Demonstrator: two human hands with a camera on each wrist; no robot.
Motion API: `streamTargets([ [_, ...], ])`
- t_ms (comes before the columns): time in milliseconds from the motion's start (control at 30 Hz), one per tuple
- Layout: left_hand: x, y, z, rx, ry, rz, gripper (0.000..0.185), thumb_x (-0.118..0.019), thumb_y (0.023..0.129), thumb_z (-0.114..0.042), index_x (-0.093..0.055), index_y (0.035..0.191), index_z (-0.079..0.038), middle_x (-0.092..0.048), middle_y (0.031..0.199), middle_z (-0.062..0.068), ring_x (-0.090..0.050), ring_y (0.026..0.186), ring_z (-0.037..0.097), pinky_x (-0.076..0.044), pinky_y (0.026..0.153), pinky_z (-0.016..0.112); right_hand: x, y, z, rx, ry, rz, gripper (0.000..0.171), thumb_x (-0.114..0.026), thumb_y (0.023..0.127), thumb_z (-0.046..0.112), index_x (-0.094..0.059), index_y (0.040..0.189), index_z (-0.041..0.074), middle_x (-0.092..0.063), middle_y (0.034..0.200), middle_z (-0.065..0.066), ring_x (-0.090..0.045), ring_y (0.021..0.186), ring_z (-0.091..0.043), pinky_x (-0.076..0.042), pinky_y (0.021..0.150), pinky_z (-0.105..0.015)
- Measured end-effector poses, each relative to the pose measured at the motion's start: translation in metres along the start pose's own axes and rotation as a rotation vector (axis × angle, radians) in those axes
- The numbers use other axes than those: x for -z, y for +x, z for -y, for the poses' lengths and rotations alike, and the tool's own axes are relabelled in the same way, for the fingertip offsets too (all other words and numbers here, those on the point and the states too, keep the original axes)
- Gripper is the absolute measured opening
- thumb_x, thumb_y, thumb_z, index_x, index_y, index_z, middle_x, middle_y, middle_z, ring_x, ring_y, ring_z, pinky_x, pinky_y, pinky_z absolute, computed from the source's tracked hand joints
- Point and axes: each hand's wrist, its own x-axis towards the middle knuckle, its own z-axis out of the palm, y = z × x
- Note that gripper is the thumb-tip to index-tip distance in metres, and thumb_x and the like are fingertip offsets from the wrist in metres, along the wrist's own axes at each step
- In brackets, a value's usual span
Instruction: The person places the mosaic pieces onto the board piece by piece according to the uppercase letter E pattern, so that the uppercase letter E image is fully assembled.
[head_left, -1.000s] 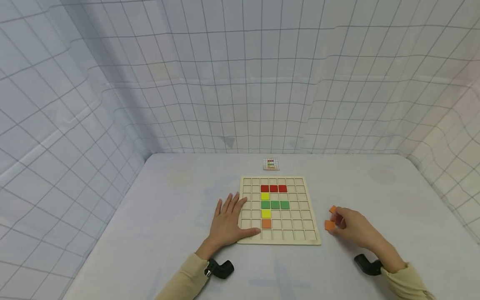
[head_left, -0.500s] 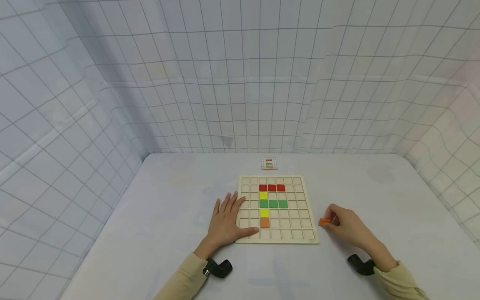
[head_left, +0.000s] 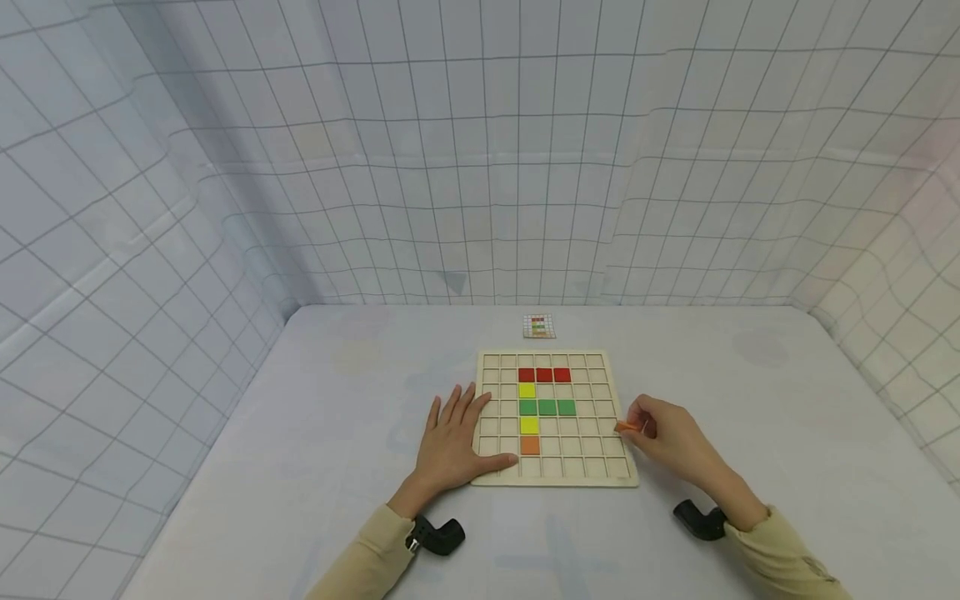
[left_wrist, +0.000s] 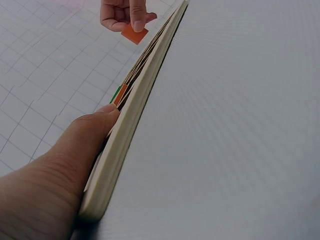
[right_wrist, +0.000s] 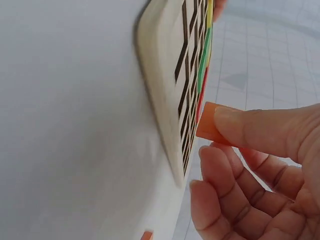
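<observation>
A pale wooden grid board [head_left: 585, 482] lies on the table with red tiles [head_left: 543, 375], yellow tiles [head_left: 527, 390], green tiles [head_left: 547, 407] and one orange tile [head_left: 529, 446] set in its cells. Fingers spread, my left hand [head_left: 450, 446] rests on the board's left edge, its thumb across the lower left cells. My right hand [head_left: 675, 437] pinches another orange tile [right_wrist: 210, 122] between thumb and fingers, at the board's right edge in the head view. Low in the right wrist view, a bit of a further orange piece [right_wrist: 146, 235] shows on the table; in the head view it is not visible.
Behind the board lies a small card [head_left: 539, 326] printed with a coloured grid pattern. White cloth with dark grid lines [head_left: 480, 208] hangs at the back and both sides. Black camera mounts [head_left: 442, 537] sit at both wrists.
My right hand has picked up an orange tile from the table right of the board and carried it left to the board's edge. My left hand has stayed in place.
</observation>
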Motion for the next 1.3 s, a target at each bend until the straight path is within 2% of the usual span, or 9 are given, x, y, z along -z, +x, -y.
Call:
streamTargets([
  [300,0.002,-0.001,-0.001,-0.015,-0.004,-0.011,0.103,-0.057,0.070,-0.078,-0.032,0.149,-0.016,-0.021,0.155,0.010,-0.010,0.143,0.027,-0.002,0.112,0.049,-0.019,0.016,0.026,0.019,-0.002,0.045,0.016,-0.080,0.077,0.017,-0.065,0.077,0.022,-0.057,0.071,0.015,-0.047,0.057,-0.004,-0.039,0.048,-0.022],
  [567,0.000,0.000,-0.001,-0.008,0.022,-0.010,0.103,-0.056,0.070,-0.079,-0.032,0.149,-0.016,-0.021,0.155,0.009,-0.010,0.143,0.026,-0.002,0.112,0.048,-0.040,0.024,0.041,0.087,0.013,0.107,0.011,-0.076,0.081,0.016,-0.067,0.081,0.022,-0.060,0.075,0.017,-0.048,0.059,-0.001,-0.042,0.051,-0.022],
  [733,-0.002,0.000,0.001,-0.004,0.032,-0.012,0.104,-0.055,0.070,-0.080,-0.031,0.149,-0.017,-0.020,0.155,0.008,-0.010,0.143,0.025,-0.001,0.113,0.048,-0.049,0.027,0.048,0.082,0.006,0.123,0.011,-0.075,0.082,0.018,-0.067,0.080,0.023,-0.059,0.075,0.019,-0.048,0.060,-0.001,-0.042,0.052,-0.022],
  [1133,-0.002,0.001,0.002,-0.003,0.018,-0.011,0.104,-0.055,0.070,-0.080,-0.031,0.149,-0.017,-0.020,0.155,0.008,-0.009,0.143,0.025,-0.001,0.113,0.047,-0.053,0.028,0.059,0.042,-0.054,0.154,0.009,-0.075,0.083,0.016,-0.068,0.080,0.021,-0.054,0.071,0.015,-0.044,0.057,-0.004,-0.039,0.050,-0.023],
  [1300,-0.003,0.001,0.002,-0.002,0.020,-0.009,0.104,-0.055,0.070,-0.080,-0.031,0.149,-0.017,-0.020,0.156,0.007,-0.008,0.143,0.024,0.000,0.112,0.047,-0.054,0.027,0.058,0.068,-0.089,0.138,0.003,-0.075,0.082,0.013,-0.074,0.085,0.014,-0.056,0.077,0.013,-0.046,0.061,-0.003,-0.041,0.052,-0.021],
])
